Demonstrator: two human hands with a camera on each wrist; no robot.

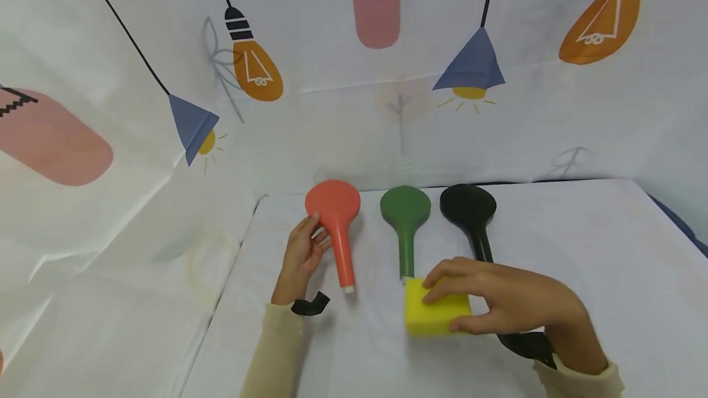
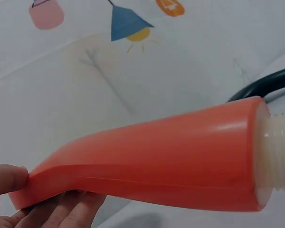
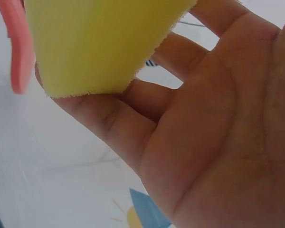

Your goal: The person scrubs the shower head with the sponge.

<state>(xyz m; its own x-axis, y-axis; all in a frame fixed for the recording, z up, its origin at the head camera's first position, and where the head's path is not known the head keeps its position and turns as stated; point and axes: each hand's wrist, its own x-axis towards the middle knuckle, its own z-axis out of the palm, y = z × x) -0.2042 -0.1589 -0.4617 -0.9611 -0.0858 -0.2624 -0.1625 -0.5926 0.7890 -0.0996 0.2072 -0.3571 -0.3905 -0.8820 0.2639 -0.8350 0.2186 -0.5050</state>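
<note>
Left fingers (image 2: 83,209) hold showerhead (image 1: 338,220) (red); right fingers (image 1: 455,268), sponge (image 1: 431,315).

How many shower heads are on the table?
3: the red one held by the left hand, the green one in the middle, and the black one at right, partly hidden by the right hand.

Near the middle of the head view, the red shower head (image 1: 334,203) looks like smooth plastic, softly glossy in the left wrist view; its threaded end (image 2: 280,152) is ridged, milky plastic. The green shower head (image 1: 405,209) and black shower head (image 1: 469,204) also look smooth and plastic. The yellow sponge (image 3: 90,47), upper left in the right wrist view, is matt foam, rough-edged. The backdrop (image 1: 332,121) across the top looks like creased, matt printed cloth.
</note>
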